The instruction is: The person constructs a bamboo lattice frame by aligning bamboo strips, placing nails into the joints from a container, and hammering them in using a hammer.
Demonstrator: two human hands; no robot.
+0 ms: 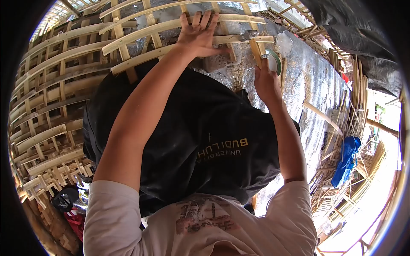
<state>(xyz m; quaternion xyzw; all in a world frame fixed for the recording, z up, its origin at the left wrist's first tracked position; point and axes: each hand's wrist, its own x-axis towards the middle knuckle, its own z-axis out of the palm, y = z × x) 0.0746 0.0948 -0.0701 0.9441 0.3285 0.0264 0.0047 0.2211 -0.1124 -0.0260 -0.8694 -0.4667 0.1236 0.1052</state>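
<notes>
My left hand (197, 37) lies with its fingers spread over the slats of a bamboo lattice (149, 30), pressing on it near its right end. In my right hand (267, 83) is a hammer (256, 49), gripped by its wooden handle. The metal hammer head is beside the ends of the slats, to the right of my left hand; whether it touches them I cannot tell. Just behind the handle sits a round, green-edged thing like a roll of tape (275, 63). Black cloth (192, 128) with yellow lettering covers my lap.
Silvery foil sheeting (316, 81) spreads under and right of the lattice, with a loose bamboo strip (322, 115) on it. More woven bamboo (47, 94) fills the left. A blue cloth (347, 160) and bundled bamboo strips (361, 98) are at the right; black plastic sheeting (346, 30) hangs above.
</notes>
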